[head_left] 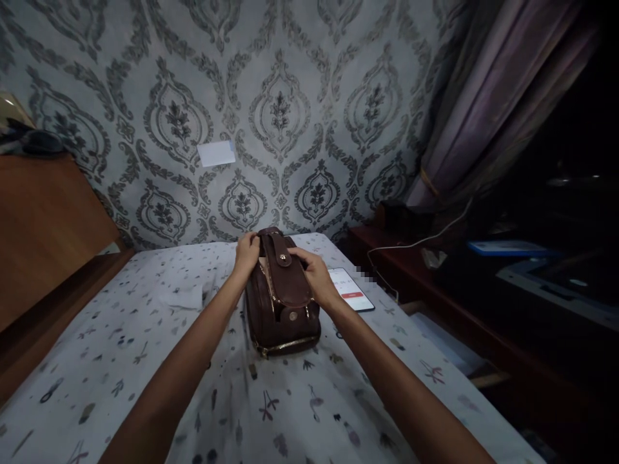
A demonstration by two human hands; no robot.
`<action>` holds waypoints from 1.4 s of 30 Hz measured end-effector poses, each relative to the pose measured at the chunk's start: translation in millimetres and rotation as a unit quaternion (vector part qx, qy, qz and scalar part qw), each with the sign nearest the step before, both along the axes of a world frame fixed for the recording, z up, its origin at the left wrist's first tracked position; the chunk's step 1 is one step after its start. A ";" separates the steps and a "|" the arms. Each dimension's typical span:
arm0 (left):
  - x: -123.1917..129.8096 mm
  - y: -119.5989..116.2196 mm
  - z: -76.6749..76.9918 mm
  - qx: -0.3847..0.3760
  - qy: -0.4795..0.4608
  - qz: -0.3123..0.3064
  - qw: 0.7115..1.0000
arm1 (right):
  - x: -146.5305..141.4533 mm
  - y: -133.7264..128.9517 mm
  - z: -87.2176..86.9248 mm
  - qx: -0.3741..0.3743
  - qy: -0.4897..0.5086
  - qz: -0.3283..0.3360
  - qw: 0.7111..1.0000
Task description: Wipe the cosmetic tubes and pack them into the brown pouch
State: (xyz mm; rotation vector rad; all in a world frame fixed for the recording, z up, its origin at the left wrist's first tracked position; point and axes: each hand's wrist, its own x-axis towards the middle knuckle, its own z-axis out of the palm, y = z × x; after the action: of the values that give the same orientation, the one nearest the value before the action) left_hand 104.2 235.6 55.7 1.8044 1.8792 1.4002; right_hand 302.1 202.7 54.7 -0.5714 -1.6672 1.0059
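1. Sheet, printed (309,412): nearest you, under everything; prob. gives a soft base, hence likely two hands on the item.
2. Bag, brown (285,332), qty 1: lying on sheet, mid-view, gold zip (290,347) along its near end facing you. Prob. set there so both your arms reach it evenly.
3. Phone (356,295), screen lit, red button showing: face up on sheet, R of bag, partly behind your R wrist. Likely put aside to stay readable w/o blocking the bag.
4. R hand (315,272): at bag's R side, fingers reaching over toward flap tab (279,248) w/ round stud (283,257). Bag lies L of these fingers, touching; thumb hidden, so can't tell if they pinch or just rest. Prob. steadying that side.
5. L hand (247,250): fingers bent, close together, holding bag's far L edge; bag lies R of & below them. Pale lining shows nearby. Grip prob. braces the bag opp. your R hand.
6. Wall, patterned (280,109): farthest, beyond sheet.
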 end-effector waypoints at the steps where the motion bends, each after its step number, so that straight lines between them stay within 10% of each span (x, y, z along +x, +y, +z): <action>1: 2.4 -10.6 0.3 0.006 -0.010 -0.007 1.000 | 1.0 0.6 0.0 -0.001 0.004 0.002 1.000; 8: -9.8 -72.0 9.7 0.015 -0.050 -0.173 0.983 | 5.1 1.4 4.6 -0.003 0.017 0.025 1.000; 15: -23.0 -63.9 46.7 -0.089 0.030 -0.308 0.947 | 6.8 1.1 2.5 -0.026 0.058 0.032 0.997; 21: -16.7 -47.7 49.4 -0.087 0.056 -0.353 0.930 | 7.3 -0.7 1.3 -0.016 0.050 0.031 0.998; 32: -21.5 -47.1 20.3 0.006 -0.088 -0.157 0.984 | 2.4 2.1 3.7 -0.049 0.057 0.010 0.997; 42: -23.5 22.1 8.0 -0.024 -0.057 0.005 0.998 | 1.6 -0.2 2.8 -0.020 0.038 0.000 0.999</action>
State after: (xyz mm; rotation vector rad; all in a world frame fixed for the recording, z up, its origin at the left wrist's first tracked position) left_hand 80.7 257.6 63.7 1.6574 1.8509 1.4166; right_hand 303.7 202.5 57.5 -0.5539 -1.5821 1.0505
